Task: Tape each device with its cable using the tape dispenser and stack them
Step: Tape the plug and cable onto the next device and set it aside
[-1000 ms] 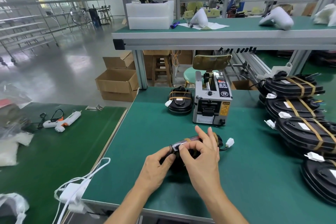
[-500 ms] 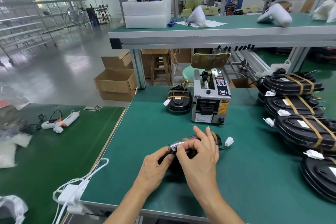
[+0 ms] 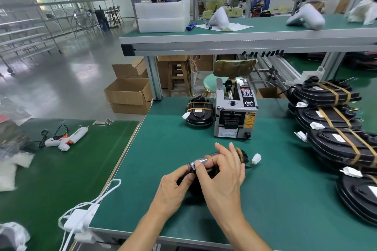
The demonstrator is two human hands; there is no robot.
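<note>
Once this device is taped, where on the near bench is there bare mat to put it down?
Bare mat lies left of the hands, between the bench's left edge and the lone taped device beside the tape dispenser. Another patch lies between the white connector and the overlapping row of taped devices, which crowds the right side.

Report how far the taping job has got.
Done: taped devices stacked at the right, one more beside the tape dispenser. In hand: left hand and right hand press tape onto another device. Left: stacking it.
</note>
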